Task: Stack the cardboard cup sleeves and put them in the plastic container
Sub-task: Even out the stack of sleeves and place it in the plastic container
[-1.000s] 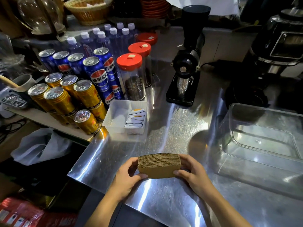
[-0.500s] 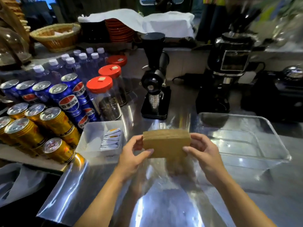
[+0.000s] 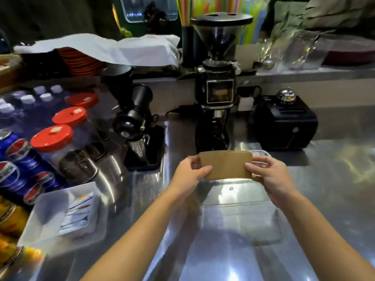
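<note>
A brown stack of cardboard cup sleeves (image 3: 226, 166) is held up in the air, its flat face turned toward me. My left hand (image 3: 190, 173) pinches its left end and my right hand (image 3: 267, 177) pinches its right end. The clear plastic container (image 3: 243, 222) sits on the steel counter directly under and behind the stack. Its far corner (image 3: 262, 153) shows just past my right fingers. The stack does not touch the container.
A small black grinder (image 3: 138, 126) and a tall black grinder (image 3: 218, 92) stand behind the container, with a black box (image 3: 284, 122) at the right. Red-lidded jars (image 3: 51, 136), cans (image 3: 14, 165) and a white sachet tray (image 3: 40, 224) fill the left.
Both hands have lifted the stack off the counter and carried it forward and right, over the plastic container. The stack has tipped so its flat face points at me.
</note>
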{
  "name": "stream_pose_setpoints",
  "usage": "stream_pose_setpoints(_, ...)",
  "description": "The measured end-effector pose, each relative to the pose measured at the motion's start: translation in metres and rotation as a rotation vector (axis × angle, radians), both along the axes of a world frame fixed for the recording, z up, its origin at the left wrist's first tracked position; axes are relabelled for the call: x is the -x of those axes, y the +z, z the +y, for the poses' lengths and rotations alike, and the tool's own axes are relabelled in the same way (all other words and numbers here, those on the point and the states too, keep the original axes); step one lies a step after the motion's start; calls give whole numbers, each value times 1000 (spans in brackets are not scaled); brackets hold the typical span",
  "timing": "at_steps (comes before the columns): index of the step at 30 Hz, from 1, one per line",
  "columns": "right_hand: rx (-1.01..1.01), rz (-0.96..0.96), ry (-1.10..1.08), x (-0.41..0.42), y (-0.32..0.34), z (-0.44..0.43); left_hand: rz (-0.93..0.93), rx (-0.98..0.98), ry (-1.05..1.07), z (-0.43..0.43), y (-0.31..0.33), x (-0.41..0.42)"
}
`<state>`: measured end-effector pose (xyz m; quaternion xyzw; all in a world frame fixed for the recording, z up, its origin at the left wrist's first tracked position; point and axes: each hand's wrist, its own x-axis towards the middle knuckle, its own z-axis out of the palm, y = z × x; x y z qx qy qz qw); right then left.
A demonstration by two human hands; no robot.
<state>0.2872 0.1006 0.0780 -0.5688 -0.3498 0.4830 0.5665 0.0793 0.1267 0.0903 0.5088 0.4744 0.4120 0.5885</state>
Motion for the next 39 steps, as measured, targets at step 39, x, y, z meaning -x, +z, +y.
stream_pose_setpoints(39, 474, -335, -10, -31, -66, 75, 587, 289, 262, 49, -75, -75)
